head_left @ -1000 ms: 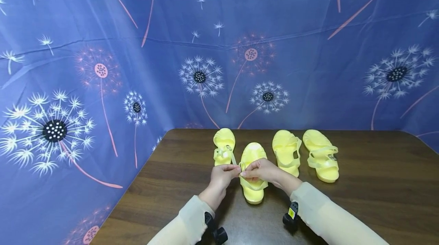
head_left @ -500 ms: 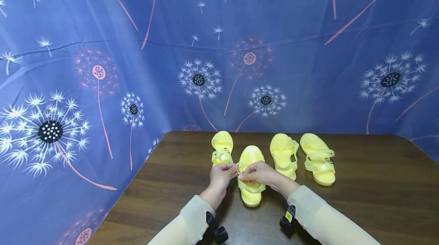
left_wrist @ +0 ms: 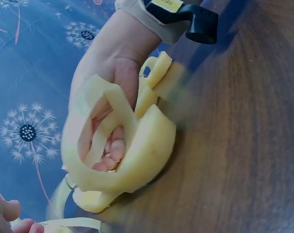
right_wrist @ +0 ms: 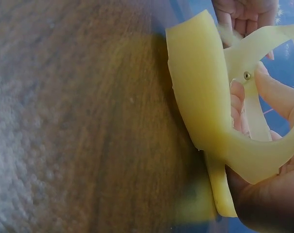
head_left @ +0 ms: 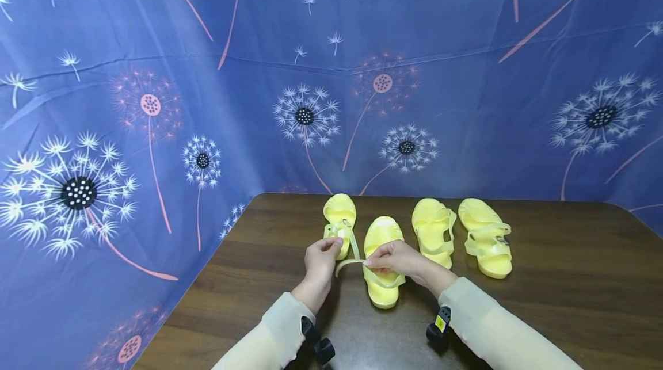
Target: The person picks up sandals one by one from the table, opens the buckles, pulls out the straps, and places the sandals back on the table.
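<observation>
A yellow jelly sandal (head_left: 383,232) lies toe-away on the table between my hands. My right hand (head_left: 397,257) pinches its thin ankle strap (head_left: 350,261) at the sandal's left side. From that pinch the strap's free end sticks out leftward and curves down. My left hand (head_left: 320,263) is just left of the strap end, holding nothing, with thumb and forefinger close together. In the right wrist view, a small metal stud (right_wrist: 247,75) shows on the side band, near my right thumb. The sandal's bands (left_wrist: 149,145) partly cover my left hand in the left wrist view.
Another yellow sandal (head_left: 339,209) stands behind my left hand, its strap hanging toward the middle sandal. Two more sit to the right, one close by (head_left: 429,217) and one farther (head_left: 481,232). A blue dandelion-print cloth (head_left: 466,99) hangs behind the wooden table (head_left: 570,301).
My left hand has let go of the strap and moved left and slightly up. The strap's free end now curves loose. The right hand keeps its pinch in nearly the same place.
</observation>
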`<state>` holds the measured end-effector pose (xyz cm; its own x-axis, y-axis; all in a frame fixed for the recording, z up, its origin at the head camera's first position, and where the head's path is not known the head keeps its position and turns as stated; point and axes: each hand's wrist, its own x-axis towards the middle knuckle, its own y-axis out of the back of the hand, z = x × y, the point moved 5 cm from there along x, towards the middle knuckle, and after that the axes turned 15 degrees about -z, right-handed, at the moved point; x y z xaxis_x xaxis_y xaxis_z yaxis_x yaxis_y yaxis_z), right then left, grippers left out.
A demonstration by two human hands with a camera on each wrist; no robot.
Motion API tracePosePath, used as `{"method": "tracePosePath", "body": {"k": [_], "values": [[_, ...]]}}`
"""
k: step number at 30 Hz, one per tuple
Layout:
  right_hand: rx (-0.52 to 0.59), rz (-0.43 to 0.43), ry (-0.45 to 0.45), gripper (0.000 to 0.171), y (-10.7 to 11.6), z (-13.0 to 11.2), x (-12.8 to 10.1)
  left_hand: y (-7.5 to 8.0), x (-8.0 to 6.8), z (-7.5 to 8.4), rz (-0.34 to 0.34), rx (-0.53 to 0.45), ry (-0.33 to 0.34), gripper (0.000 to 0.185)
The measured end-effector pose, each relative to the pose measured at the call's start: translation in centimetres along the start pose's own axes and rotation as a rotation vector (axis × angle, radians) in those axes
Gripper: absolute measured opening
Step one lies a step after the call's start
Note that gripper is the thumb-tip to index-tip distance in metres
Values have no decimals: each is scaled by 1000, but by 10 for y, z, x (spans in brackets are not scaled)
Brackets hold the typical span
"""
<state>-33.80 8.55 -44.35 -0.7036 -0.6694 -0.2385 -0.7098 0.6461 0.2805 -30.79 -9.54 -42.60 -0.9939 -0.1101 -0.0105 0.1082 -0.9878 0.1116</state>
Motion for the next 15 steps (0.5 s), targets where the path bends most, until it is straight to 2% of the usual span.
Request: {"method": "tracePosePath", "body": {"k": [3,6,15], "values": [[-4,4,4,28,2,0,0,0,2,4,-18,-6,-16,19],[-10,8,12,28,3,0,1,-5,1,4,-96,-22,-15,20],[-2,28,-16,30,2,4,3,-24,-6,-4,-297,27,-2,20]]}}
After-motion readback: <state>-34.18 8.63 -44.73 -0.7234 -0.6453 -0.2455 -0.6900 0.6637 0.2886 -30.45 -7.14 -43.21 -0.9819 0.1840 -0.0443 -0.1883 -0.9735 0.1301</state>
